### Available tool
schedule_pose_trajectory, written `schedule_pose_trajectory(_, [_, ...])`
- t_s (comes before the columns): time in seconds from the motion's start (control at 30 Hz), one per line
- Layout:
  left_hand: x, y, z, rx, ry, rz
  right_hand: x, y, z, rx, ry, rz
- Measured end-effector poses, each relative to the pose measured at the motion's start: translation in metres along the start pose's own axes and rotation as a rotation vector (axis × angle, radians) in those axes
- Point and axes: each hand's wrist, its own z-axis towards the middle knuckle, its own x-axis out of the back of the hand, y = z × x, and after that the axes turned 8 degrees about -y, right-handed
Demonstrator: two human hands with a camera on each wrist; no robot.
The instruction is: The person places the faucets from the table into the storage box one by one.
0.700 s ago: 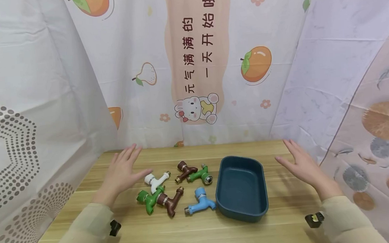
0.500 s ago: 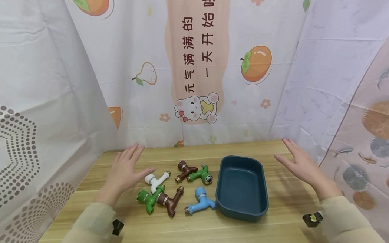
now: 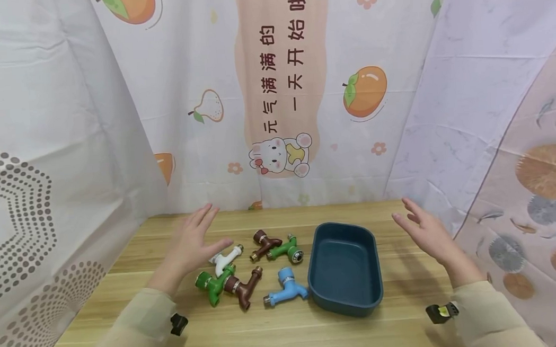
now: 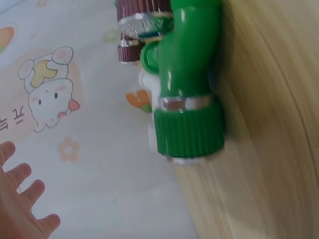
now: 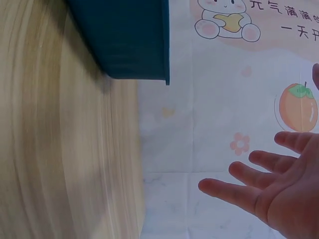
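My left hand hovers with fingers spread at the left of the taps, its thumb overlapping the white tap in the head view. Below it lie a green tap and a brown tap, close together. Farther back, a second brown tap lies against a second green tap. A light blue tap rests beside the dark blue rectangular bin. To the right of that bin my right hand is held above the table, fingers extended, holding nothing.
The wooden table ends at a printed curtain along its back edge. More cloth hangs at the left and right sides. The bin's tall walls stand between the taps and my right hand.
My left hand has moved right, toward the taps, and now covers part of the white tap. My right hand has shifted slightly left. The taps and bin have stayed put.
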Motion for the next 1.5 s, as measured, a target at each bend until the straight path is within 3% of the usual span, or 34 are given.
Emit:
schedule_pose_trajectory(0.3, [-0.005,0.014,0.003,0.003,-0.009,-0.043,-0.007,-0.008,0.001,-0.02,-0.016,0.201])
schedule_pose_trajectory(0.67, [-0.012,0.033,0.012,-0.017,-0.007,-0.141,-0.016,-0.01,0.001,-0.065,-0.028,0.363])
schedule_pose_trajectory(1.07, [-0.024,0.055,0.018,0.002,-0.036,-0.269,-0.026,-0.01,0.001,-0.069,-0.021,0.461])
schedule_pose_trajectory(1.5, [-0.033,0.074,0.024,-0.039,-0.047,-0.323,-0.036,-0.004,0.006,-0.161,-0.102,0.525])
